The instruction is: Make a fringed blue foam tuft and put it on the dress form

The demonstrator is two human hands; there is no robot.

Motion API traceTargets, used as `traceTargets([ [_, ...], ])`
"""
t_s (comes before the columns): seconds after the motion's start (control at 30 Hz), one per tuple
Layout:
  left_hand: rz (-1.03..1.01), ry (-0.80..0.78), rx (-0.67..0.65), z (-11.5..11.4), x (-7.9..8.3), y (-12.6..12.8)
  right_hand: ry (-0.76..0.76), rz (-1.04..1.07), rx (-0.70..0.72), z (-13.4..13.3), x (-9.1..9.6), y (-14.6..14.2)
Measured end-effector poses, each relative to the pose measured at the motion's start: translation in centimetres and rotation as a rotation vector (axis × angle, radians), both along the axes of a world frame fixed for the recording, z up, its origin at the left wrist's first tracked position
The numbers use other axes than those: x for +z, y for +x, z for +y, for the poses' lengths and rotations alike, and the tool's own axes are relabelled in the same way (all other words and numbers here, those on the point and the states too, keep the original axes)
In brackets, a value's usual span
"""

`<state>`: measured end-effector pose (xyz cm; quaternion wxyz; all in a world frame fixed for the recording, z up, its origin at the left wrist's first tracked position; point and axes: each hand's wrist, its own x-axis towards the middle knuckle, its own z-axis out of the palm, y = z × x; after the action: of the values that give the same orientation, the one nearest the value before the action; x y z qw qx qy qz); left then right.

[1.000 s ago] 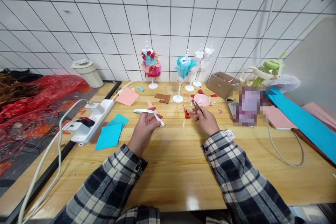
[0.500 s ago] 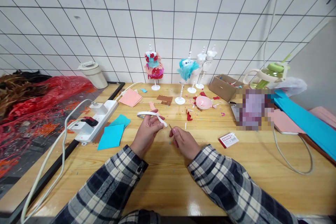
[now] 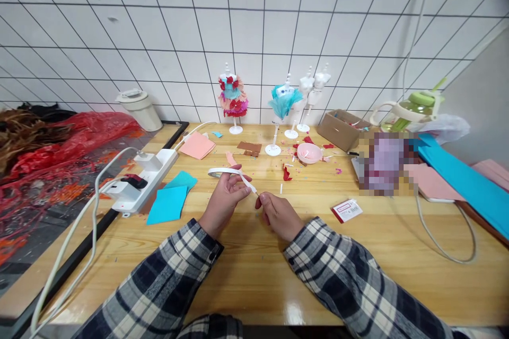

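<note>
My left hand [image 3: 225, 198] is closed around a thin roll of white tape [image 3: 225, 171], with a loose strip running down to the right. My right hand [image 3: 279, 214] pinches the free end of that tape strip just right of the left hand; small scissors seem tucked in it, mostly hidden. Both hands hover low over the wooden table [image 3: 254, 270]. A pink bowl [image 3: 309, 153] and red paper scraps [image 3: 284, 173] lie beyond them.
Small dress mannequins [image 3: 233, 97] stand along the tiled wall. A white power strip [image 3: 143, 179] and cable lie left, with blue felt sheets [image 3: 169, 202] beside it. A cardboard box [image 3: 339, 128], a green jug [image 3: 409, 110], a small card [image 3: 347, 210] and blue and pink sheets [image 3: 465, 180] lie right.
My right hand came back from near the pink bowl to the left hand and has taken hold of the tape's loose end. The left hand stayed put.
</note>
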<state>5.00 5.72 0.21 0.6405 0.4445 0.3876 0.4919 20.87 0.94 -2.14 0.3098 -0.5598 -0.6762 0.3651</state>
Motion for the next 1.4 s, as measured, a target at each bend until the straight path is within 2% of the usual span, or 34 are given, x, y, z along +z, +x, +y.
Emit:
traceTargets([
  [0.23, -0.008, 0.038, 0.064, 0.17, -0.12, -0.01, -0.008, 0.041, -0.031, -0.08, 0.43, 0.18],
  [0.63, 0.031, 0.06, 0.022, -0.03, -0.63, 0.12, -0.007, -0.032, -0.012, -0.09, 0.35, 0.18],
  [0.87, 0.039, 0.063, 0.019, -0.13, -0.33, 0.14, -0.011, -0.086, -0.025, 0.2, 0.03, 0.31],
  [1.2, 0.025, 0.042, -0.001, -0.14, -0.4, 0.15, -0.036, 0.013, -0.009, 0.1, 0.08, 0.32],
  [1.4, 0.066, 0.044, -0.026, -0.28, -0.41, 0.25, -0.002, 0.012, -0.01, 0.23, -0.08, 0.36],
])
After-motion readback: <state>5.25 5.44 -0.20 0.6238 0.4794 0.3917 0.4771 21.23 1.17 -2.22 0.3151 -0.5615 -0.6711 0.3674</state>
